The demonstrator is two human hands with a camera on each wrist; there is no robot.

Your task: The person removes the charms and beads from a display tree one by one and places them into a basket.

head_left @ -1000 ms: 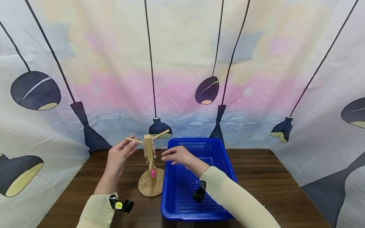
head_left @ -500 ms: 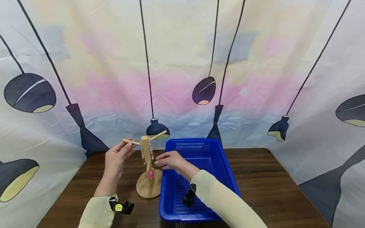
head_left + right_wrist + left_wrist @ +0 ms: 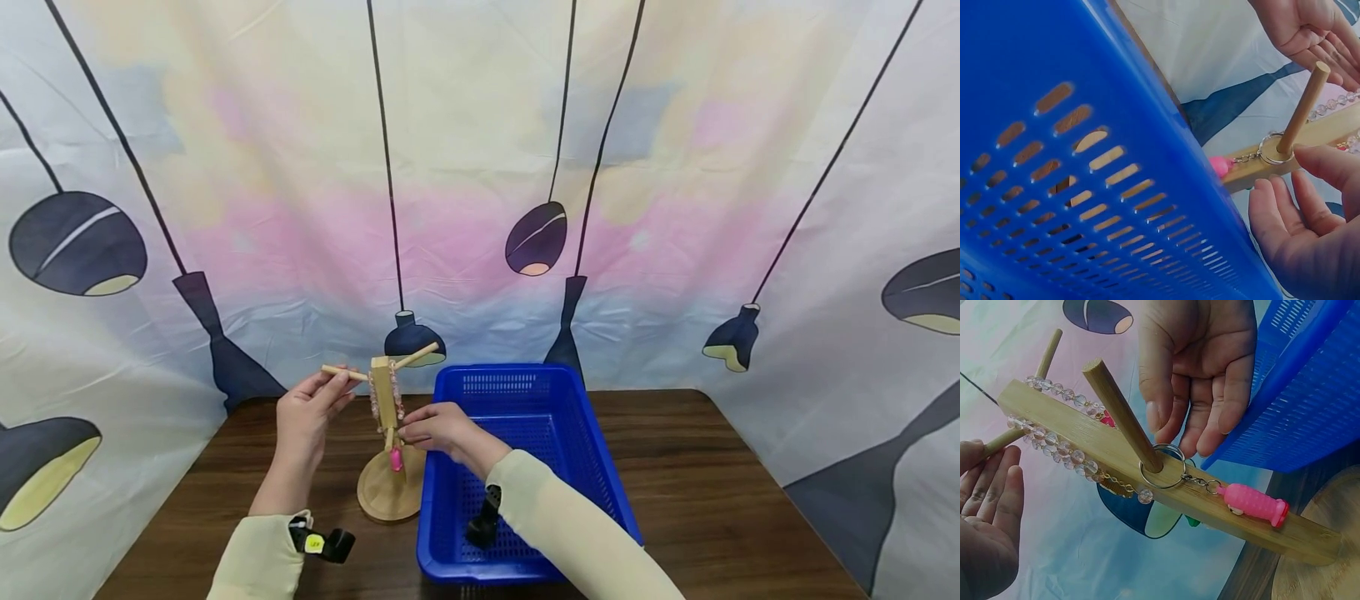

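Right hand (image 3: pixel 447 431) brought closer to pale wooden stand (image 3: pixel 1079 422), fingers apart, silver keyring with pink charm (image 3: pixel 1238 497) put within reach; stand's round wooden peg (image 3: pixel 1004 440) pinched by left hand (image 3: pixel 306 419).

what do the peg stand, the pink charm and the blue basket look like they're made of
Peg stand: probably bamboo or pale wood, smooth, with faint grain streaks.
Pink charm: likely rubbery plastic, bumpy and moulded; how soft, I can't tell.
Blue basket: apparently moulded plastic, slightly shiny, evenly slotted.
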